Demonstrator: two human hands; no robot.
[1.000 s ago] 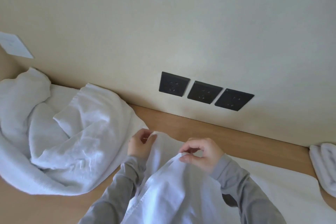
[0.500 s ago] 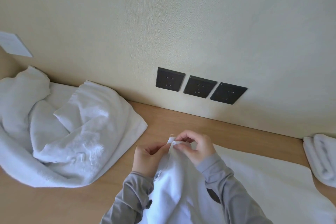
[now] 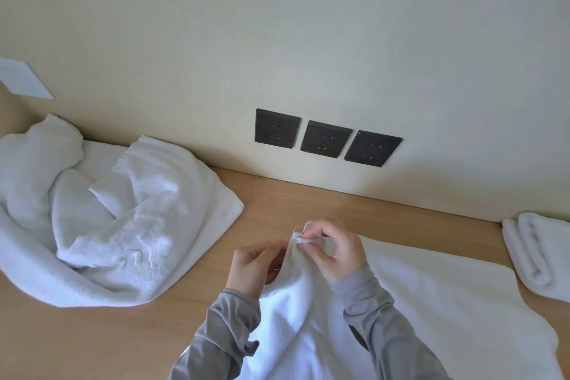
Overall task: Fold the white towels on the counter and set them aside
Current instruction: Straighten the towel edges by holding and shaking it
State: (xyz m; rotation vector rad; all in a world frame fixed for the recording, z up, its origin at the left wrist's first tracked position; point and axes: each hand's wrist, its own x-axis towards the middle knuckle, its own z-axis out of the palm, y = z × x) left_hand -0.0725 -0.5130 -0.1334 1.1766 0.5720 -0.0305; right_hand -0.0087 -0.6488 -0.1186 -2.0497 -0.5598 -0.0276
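Since a second ago we have brought our hands together: they held two corners of the towel (image 3: 296, 318) apart, and now the corners meet. Our right hand (image 3: 334, 251) pinches the joined corners between thumb and forefinger, the other fingers curled. Our left hand (image 3: 253, 265) sits just beside it, its fingers curled round the cloth a little lower. Both sleeves (image 3: 398, 345) are grey.

From our hands the towel hangs toward the counter's (image 3: 308, 203) near edge, and its other part lies flat across the near right of the counter.

We see pale wood, with a cream wall (image 3: 308, 25) rising from the counter's far edge. Three dark sockets (image 3: 325, 139) sit side by side on the wall, just above that edge and behind our hands. A white plate (image 3: 24, 79) is fixed at the far left.

A rumpled pile (image 3: 123, 219) of white towels fills the counter's left end and reaches the wall. At the right edge lies a white roll (image 3: 539, 253), well apart from our hands.
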